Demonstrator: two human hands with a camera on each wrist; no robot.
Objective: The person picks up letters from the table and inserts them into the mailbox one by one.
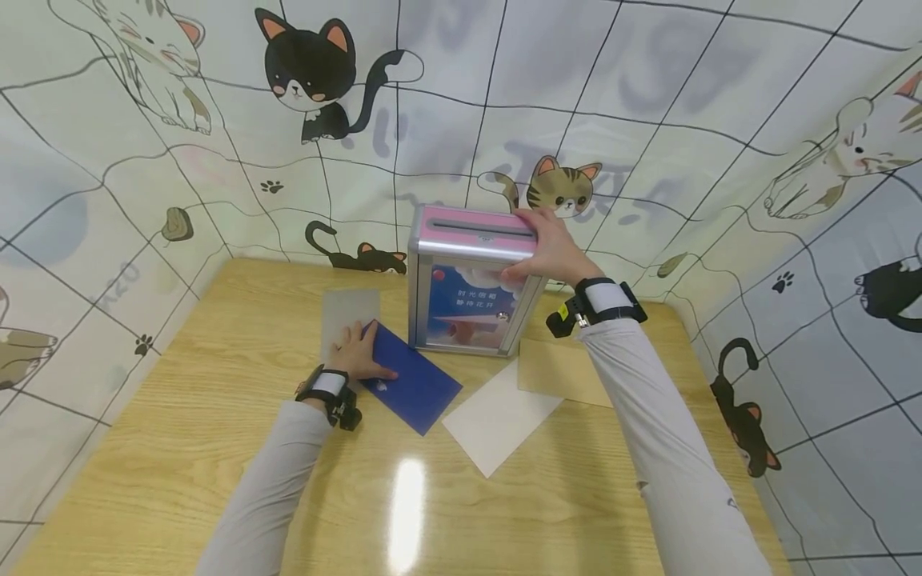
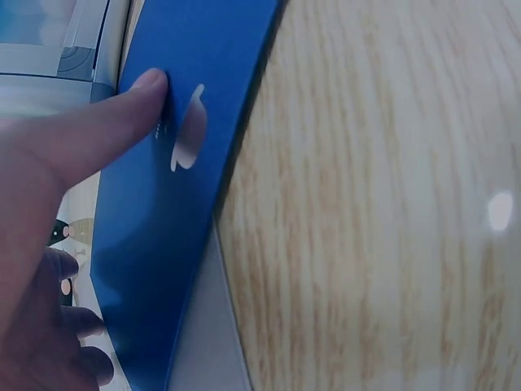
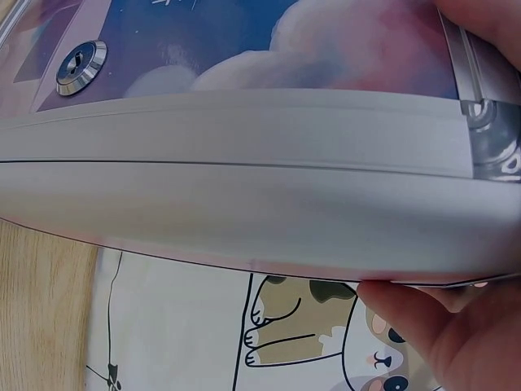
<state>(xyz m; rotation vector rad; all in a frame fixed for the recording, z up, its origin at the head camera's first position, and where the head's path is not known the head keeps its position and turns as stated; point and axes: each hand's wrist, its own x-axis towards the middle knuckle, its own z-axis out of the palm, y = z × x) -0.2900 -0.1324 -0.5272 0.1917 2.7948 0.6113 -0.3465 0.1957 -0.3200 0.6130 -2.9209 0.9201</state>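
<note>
A metal letterbox with a pink top, a slot and a printed front stands upright at the back of the table. My right hand grips its upper right corner, thumb on the front and fingers over the top. In the right wrist view, its lock and silver side frame show. A blue envelope lies left of the letterbox. My left hand rests at its left end. In the left wrist view, the straight thumb touches the envelope's face, and the other fingertips are by its edge.
A grey envelope lies partly under the blue one. In front of the letterbox is a white envelope, beside a tan envelope partly behind my right forearm. A cat-print sheet hangs behind the wooden table.
</note>
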